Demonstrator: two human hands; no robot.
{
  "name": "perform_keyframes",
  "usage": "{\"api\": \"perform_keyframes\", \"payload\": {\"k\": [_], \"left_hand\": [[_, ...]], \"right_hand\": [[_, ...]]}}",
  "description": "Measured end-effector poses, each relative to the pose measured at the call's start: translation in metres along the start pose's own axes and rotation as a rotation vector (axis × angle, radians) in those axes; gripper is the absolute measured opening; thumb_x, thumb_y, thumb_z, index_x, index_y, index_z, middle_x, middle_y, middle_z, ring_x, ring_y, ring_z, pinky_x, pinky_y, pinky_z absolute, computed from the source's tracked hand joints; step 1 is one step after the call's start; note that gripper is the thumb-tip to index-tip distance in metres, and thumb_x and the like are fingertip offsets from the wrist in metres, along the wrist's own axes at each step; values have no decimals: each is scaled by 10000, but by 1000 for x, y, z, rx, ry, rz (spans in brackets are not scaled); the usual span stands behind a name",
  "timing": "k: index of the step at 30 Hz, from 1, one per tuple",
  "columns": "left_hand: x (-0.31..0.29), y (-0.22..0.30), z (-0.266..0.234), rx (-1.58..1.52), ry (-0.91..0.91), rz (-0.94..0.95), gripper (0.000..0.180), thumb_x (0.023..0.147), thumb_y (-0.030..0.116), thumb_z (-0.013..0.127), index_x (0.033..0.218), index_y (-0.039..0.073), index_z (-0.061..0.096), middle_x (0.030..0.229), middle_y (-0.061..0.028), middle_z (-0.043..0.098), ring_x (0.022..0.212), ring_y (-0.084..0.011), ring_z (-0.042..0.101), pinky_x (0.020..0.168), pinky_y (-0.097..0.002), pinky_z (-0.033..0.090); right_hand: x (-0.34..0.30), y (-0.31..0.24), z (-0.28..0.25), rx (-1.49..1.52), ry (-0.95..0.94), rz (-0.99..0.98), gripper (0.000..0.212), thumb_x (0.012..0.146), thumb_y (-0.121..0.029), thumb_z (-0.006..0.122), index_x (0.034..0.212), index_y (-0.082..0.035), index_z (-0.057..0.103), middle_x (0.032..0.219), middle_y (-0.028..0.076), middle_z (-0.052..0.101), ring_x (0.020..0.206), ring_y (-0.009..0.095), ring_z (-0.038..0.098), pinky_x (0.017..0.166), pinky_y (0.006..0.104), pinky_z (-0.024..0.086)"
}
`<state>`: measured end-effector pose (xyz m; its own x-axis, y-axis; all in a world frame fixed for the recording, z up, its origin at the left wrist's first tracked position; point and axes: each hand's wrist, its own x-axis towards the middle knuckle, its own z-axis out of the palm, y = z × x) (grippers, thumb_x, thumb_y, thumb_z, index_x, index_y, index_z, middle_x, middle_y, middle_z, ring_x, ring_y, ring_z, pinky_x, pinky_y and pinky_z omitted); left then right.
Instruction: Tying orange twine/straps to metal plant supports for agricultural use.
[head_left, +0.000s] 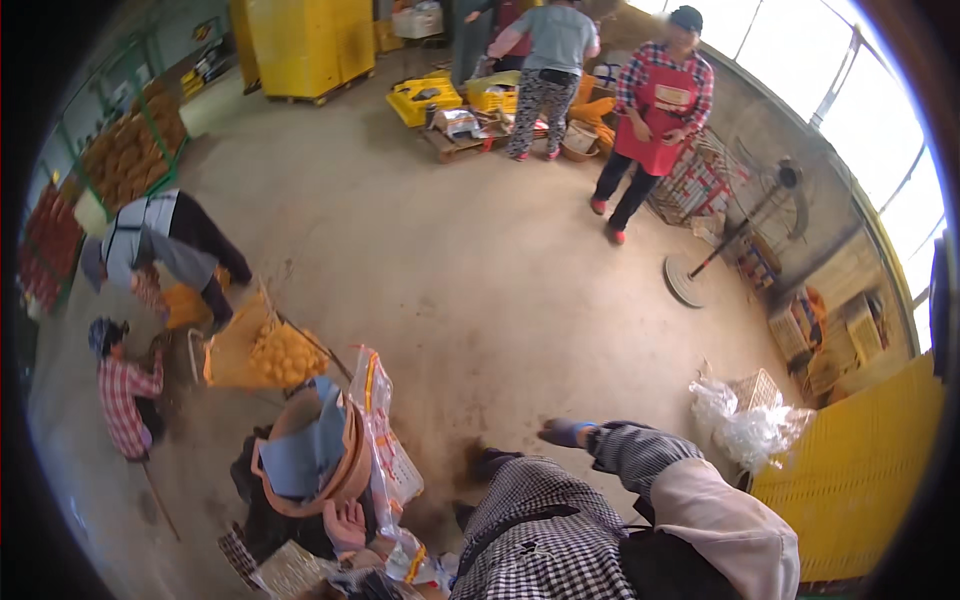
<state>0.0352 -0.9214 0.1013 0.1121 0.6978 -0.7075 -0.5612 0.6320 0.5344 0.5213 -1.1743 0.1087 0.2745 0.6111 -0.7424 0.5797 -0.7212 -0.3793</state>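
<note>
My right hand (567, 432), in a dark blue glove, reaches out over the floor from a black-and-white checked sleeve. Its fingers are small and blurred, and nothing can be made out in them. No left forearm of mine shows. Left of my checked apron (545, 560) a pink hand-shaped thing (345, 525), apparently a glove, lies against a brown tub (345, 485); no arm can be traced to it. A blue cloth (305, 450) hangs in the tub. Printed clear plastic bags (385, 440) lean against the tub's right side.
An orange net bag (265, 350) of round yellow produce stands on a frame, left. Two people (165, 240) (128, 390) bend and crouch there. A person in a red apron (655, 115) and a fan (735, 230) are far right. Clear plastic (745, 420) and a yellow panel (860, 480) flank my right.
</note>
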Motion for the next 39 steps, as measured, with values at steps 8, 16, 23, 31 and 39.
{"api": "perform_keyframes", "payload": {"k": [8, 16, 23, 31, 39], "left_hand": [[-27, -125, 148, 92, 96, -525, 389, 814, 323, 562, 1104, 69, 505, 894, -107, 605, 847, -276, 605, 805, -483, 504], [53, -270, 408, 475, -371, -452, 452, 866, 369, 534, 1155, 27, 467, 1153, -126, 543, 958, -284, 575, 844, -433, 493], [68, -321, 577, 702, -490, -421, 552, 888, 378, 513, 1327, 85, 355, 1300, -149, 438, 1091, -296, 497, 930, -425, 422], [146, -354, 717, 811, -394, -451, 565, 889, 390, 503, 1340, 92, 339, 1337, -180, 399, 1168, -331, 448, 980, -452, 374], [326, -405, 935, 785, -334, -630, 555, 886, 341, 515, 1357, 128, 314, 1386, -178, 327, 1211, -331, 399, 1005, -456, 358]], "right_hand": [[-83, 262, 14, 689, 129, 813, 407, 869, -357, 463, 961, 9, 613, 810, 108, 628, 680, 222, 611, 566, 362, 505], [-44, 340, -78, 1012, 285, 504, 433, 857, -402, 496, 1062, -34, 601, 839, 69, 625, 733, 181, 584, 611, 320, 482], [49, 338, -240, 1307, 456, 289, 369, 860, -327, 537, 1082, -39, 600, 848, 53, 621, 740, 154, 589, 634, 287, 477], [172, 253, -457, 1347, 329, -54, 392, 891, -327, 543, 1166, -48, 554, 939, 26, 611, 816, 135, 580, 702, 262, 465], [294, 244, -667, 1585, 330, -79, 399, 903, -297, 542, 1194, -27, 506, 983, 28, 586, 879, 137, 562, 764, 252, 457]]}}
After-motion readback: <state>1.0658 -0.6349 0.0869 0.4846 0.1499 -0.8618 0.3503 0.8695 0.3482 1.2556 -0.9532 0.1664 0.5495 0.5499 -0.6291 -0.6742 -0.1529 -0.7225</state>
